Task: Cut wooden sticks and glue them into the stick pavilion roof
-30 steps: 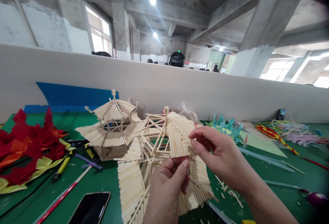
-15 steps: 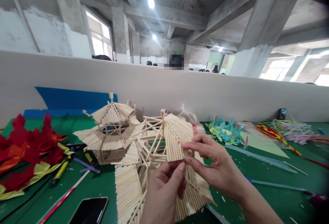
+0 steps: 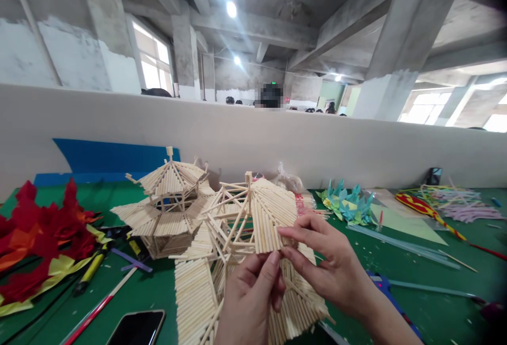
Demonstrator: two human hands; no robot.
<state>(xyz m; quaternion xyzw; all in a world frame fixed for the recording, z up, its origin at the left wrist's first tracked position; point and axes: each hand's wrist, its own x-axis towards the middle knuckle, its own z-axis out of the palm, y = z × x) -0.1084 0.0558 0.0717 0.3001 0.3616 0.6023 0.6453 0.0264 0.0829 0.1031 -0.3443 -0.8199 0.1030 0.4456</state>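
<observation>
A pavilion model [image 3: 198, 292] made of thin wooden sticks stands before me, with part of its upper roof an open frame. Its finished upper roof panel [image 3: 266, 223] slopes down toward me. My left hand [image 3: 253, 287] pinches the lower edge of that panel, thumb on top and fingers curled beneath. At the panel's right lower corner, my right hand [image 3: 328, 260] closes thumb and index finger on the edge, close to my left fingertips. Whether a loose stick lies between the fingers is hidden. A second stick pavilion [image 3: 170, 197] with a complete roof stands behind on the left.
Left lie red and yellow paper pieces [image 3: 39, 239], a yellow-and-black cutter [image 3: 91, 273] and a phone [image 3: 137, 328]. A blue glue gun [image 3: 396, 302] is partly behind my right forearm. Beyond are a teal paper flower [image 3: 346, 202], clear glue sticks [image 3: 400, 244] and a white partition [image 3: 237, 133].
The view has shifted slightly, and more of the blue glue gun shows beside my right forearm. Both hands keep to the roof panel's lower edge with small finger movements.
</observation>
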